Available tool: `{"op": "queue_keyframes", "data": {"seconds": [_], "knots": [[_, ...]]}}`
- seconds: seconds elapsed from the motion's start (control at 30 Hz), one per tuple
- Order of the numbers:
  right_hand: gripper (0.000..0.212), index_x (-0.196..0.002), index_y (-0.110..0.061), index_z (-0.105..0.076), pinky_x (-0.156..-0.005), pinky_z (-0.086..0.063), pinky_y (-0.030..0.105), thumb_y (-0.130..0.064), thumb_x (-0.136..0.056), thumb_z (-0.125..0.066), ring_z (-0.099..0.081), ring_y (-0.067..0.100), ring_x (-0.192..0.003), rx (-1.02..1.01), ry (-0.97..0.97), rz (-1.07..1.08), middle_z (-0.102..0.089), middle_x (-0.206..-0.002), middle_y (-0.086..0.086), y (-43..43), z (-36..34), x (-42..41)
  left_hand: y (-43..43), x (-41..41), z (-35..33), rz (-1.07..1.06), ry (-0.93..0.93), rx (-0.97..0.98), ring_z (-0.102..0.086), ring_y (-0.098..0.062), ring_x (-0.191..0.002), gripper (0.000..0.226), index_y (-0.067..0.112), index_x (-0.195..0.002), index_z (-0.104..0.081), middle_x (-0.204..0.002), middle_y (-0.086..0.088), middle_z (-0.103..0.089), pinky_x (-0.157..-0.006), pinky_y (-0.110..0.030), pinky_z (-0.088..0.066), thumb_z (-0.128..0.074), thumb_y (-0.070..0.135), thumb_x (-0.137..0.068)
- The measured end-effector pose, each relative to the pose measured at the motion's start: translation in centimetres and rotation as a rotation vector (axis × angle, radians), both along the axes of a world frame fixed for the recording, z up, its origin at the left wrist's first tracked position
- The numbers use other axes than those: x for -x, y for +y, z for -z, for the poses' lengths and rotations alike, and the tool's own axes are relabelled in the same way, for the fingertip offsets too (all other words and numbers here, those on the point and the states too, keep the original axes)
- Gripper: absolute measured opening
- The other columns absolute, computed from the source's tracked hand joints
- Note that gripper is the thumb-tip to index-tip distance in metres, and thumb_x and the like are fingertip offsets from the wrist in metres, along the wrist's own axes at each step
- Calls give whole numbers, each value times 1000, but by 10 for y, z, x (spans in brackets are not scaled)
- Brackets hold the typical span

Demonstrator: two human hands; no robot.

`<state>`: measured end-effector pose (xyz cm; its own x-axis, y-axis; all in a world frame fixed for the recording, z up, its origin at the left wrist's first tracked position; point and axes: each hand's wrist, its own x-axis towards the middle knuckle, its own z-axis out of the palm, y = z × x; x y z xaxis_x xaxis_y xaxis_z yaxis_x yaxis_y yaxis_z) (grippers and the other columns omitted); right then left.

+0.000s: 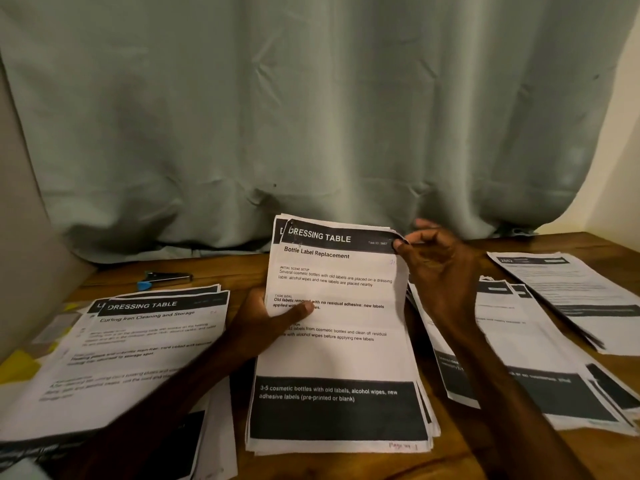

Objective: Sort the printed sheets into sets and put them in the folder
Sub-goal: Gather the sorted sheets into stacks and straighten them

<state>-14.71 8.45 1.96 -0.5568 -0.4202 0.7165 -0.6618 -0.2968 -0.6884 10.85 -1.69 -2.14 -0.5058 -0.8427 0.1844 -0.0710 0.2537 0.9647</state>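
While in two hands (266, 318) (438, 271), one stack (332, 355).

White sheets (337, 344), black bands; grey-green curtain (311, 116); brown table (450, 459).

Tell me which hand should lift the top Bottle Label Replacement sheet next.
Probably the right hand: it pinches the top right corner of that sheet, while the left hand grips the left edge of the stack, thumb on the page.

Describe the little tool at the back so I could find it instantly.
Start at the wooden table, at its far left side below the grey curtain. Behind the left pile of sheets headed Curling Iron lies a slim dark stapler; only it has a blue tip.
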Motion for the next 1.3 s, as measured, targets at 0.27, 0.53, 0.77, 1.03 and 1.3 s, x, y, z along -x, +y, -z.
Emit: {"op": "queue_keyframes", "data": {"seconds": [0.27,0.53,0.77,1.03,1.3], "knots": [[33,-94,-12,-63,-79,-52,20,-45,-94,-62,-66,8,-86,-102,-106,-582,-69,-87,-6,14,-11,-24,0,-2,-3,-77,69,-9,-70,5,-65,23,25,-92,-61,-71,19,-74,-53,-12,-53,-77,9,-87],[28,-85,-11,-67,-54,-53,23,-39,-85,-65,-65,18,-60,-199,-296,-678,-72,-71,8,21,-21,-32,1,-2,-7,-78,89,-12,-66,9,-57,31,28,-87,-52,-60,21,-69,-50,-11,-50,-77,10,-87],[18,-112,0,-66,-65,-53,14,1,-98,-55,-62,15,-81,-228,-333,-521,-70,-94,6,4,-4,-46,-2,-4,-3,-107,68,34,-73,-2,-70,26,28,-94,-59,-80,10,-75,-54,-15,-54,-80,17,-85],[67,-126,-28,-60,-75,-50,24,-56,-65,-68,-52,23,-106,-164,-532,-481,-58,-120,3,3,-13,-51,-3,-6,-2,-94,46,89,-76,-10,-81,24,28,-98,-63,-76,25,-74,-58,-19,-57,-79,16,-85],[125,-153,-24,-34,-105,-52,46,-58,-48,-94,-52,21,-133,-355,-35,-257,-52,-147,1,1,1,-35,-2,-7,-1,-66,19,106,-75,-5,-75,22,27,-99,-63,-77,25,-74,-57,-18,-57,-78,16,-86]]}}
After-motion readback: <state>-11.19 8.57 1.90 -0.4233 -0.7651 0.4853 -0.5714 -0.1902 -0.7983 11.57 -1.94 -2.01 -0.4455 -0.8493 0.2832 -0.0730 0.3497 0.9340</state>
